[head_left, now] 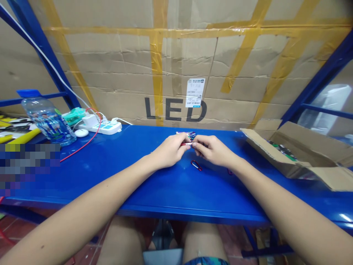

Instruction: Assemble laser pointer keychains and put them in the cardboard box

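Note:
My left hand (173, 150) is closed, pinching a small red and silver carabiner (186, 144) between thumb and fingers. At the other end of that carabiner, the fingertips of my right hand (211, 149) are closed too; part of it is hidden by the fingers. Just behind both hands lies a row of several coloured carabiners (190, 134), close together on the blue table. A loose red carabiner (196, 165) rests on the tabletop in front of the hands. Beneath my right wrist a bit of another red piece (230, 171) shows, mostly covered.
On the right stands an open cardboard box (275, 156) with dark and green items inside. At the left are a water bottle (51, 119), a white power strip (106, 127) and a red cable (88, 144). A large taped carton (132, 73) closes off the back of the blue table (154, 187).

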The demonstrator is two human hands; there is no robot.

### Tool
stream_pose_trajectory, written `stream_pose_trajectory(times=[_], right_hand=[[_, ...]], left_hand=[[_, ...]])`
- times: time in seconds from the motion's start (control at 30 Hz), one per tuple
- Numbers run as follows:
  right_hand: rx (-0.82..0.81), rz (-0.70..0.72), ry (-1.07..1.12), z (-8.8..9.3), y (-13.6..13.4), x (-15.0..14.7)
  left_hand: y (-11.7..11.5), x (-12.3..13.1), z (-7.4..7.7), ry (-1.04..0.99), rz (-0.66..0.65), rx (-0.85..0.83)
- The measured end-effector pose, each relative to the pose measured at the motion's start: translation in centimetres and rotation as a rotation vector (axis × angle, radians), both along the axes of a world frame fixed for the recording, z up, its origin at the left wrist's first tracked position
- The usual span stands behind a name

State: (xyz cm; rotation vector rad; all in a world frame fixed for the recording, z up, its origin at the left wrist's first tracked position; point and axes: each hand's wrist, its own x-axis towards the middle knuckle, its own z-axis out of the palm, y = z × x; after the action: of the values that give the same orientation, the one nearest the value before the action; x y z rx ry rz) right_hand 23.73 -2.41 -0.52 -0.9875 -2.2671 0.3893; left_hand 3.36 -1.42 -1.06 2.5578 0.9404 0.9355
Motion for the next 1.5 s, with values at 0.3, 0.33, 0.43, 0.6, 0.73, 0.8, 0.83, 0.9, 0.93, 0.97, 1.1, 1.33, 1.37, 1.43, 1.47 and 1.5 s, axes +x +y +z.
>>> stream_pose_trajectory(times=[0.3,0.33,0.43,0.6,0.73,0.8,0.83,0.9,0.93,0.97,1.1,1.33,1.37,1.43,1.47,1.5], right_hand=[[0.094,0.037,-0.036,0.24,0.1,0.2],[0.11,0.046,-0.045,0.2,0.11,0.19],[0.085,0.048,-0.059,0.01,0.17,0.17],[-0.175,0.04,0.054,-0.19,0.08,0.23],[-0.42,0.068,0.224,-0.21,-0.01,0.3],[-0.492,0.085,0.299,-0.21,0.04,0.3],[-0.523,0.094,0.332,-0.23,0.09,0.29],[-0.591,0.115,0.392,-0.29,0.22,0.25],[-0.625,0.124,0.418,-0.33,0.29,0.22],[-0.654,0.132,0.441,-0.37,0.34,0.19],[-0.652,0.145,0.447,-0.29,0.35,0.09],[-0.099,0.045,0.068,0.29,0.06,0.28],[-0.03,0.042,0.025,0.24,0.08,0.3],[0.052,0.048,-0.033,0.05,0.16,0.31],[0.07,0.05,-0.05,-0.06,0.2,0.3],[0.074,0.048,-0.06,-0.15,0.24,0.28]], left_hand=[[-0.1,0.58,-0.21,0.087,0.046,0.082],[-0.06,0.61,-0.18,0.109,0.054,0.066],[-0.03,0.49,-0.02,0.111,0.063,-0.006],[-0.02,0.22,-0.07,0.029,0.011,0.028],[0.03,0.18,-0.39,0.032,-0.016,0.126],[0.02,0.14,-0.52,0.024,-0.031,0.176],[0.0,0.11,-0.58,0.021,-0.04,0.197],[-0.02,0.04,-0.67,0.026,-0.053,0.23],[-0.03,0.02,-0.71,0.03,-0.059,0.244],[-0.03,0.0,-0.74,0.032,-0.065,0.256],[-0.05,0.04,-0.72,0.01,-0.09,0.294],[-0.01,0.54,-0.48,0.058,0.029,0.174],[0.02,0.6,-0.43,0.091,0.045,0.15],[0.03,0.66,-0.29,0.151,0.074,0.086],[0.01,0.65,-0.19,0.166,0.086,0.048],[-0.04,0.62,-0.09,0.172,0.095,0.013]])
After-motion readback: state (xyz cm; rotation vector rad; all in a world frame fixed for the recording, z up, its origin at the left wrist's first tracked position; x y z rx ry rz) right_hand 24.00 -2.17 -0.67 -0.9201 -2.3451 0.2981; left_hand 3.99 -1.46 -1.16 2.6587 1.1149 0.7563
